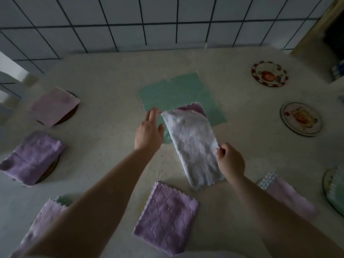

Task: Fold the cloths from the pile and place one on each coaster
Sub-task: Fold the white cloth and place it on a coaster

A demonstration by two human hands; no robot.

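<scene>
Nearest, at six o'clock on the desk, a folded purple cloth lies flat, with another folded lilac one at seven o'clock, half hidden under the left forearm. At four o'clock a pink folded cloth lies beside the right forearm, and a green cloth on a coaster sits at the frame's edge.

In the middle both hands hold a pale cloth folded into a long strip and lifted off the desk. The right hand pinches its right edge between curled fingers and thumb; the left hand pinches the far corner with its fingertips, the other fingers lying close together.

At nine o'clock a purple cloth and farther, a pink cloth each cover a round coaster. Beyond the hands, at twelve o'clock, the green cloth lies spread flat. Two bare coasters wait at two o'clock, the nearer and the farther.
</scene>
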